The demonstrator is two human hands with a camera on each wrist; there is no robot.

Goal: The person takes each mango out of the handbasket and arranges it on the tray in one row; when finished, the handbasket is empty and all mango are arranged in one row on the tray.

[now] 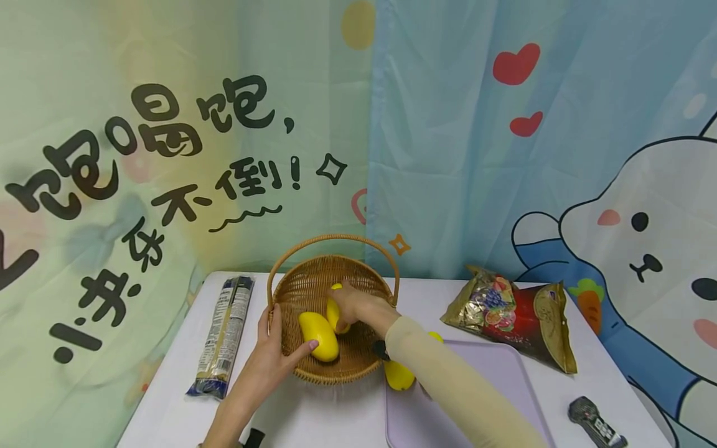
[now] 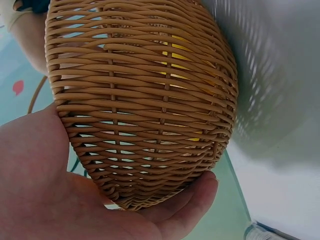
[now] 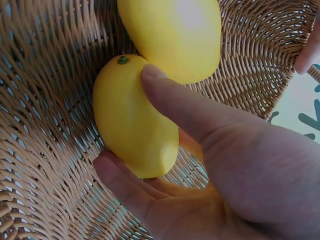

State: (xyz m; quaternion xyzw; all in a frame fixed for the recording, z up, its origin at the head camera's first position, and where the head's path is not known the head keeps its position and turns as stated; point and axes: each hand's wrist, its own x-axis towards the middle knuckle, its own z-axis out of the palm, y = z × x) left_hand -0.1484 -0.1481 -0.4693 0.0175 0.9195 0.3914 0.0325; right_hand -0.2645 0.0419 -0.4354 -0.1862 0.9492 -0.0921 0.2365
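Observation:
A brown wicker basket (image 1: 297,292) with a raised handle stands on the white table, tilted so its inside faces me. My left hand (image 1: 269,358) grips its left side, thumb over the rim and fingers around the outer wall; in the left wrist view the fingers curl beneath the weave (image 2: 150,110). Inside the basket my right hand (image 1: 358,305) holds a yellow mango (image 3: 132,120) between thumb and fingers. A second, larger-looking mango (image 1: 319,336) lies against it, near the left thumb. The right forearm partly covers more yellow fruit (image 1: 399,376) at the tray.
Right of the basket lies a lilac tray (image 1: 504,361). Behind it rests a gold and red snack bag (image 1: 510,317), with a small black packet (image 1: 596,423) at the near right. A long clear-and-blue package (image 1: 224,336) lies at left. A printed curtain (image 1: 437,155) hangs behind.

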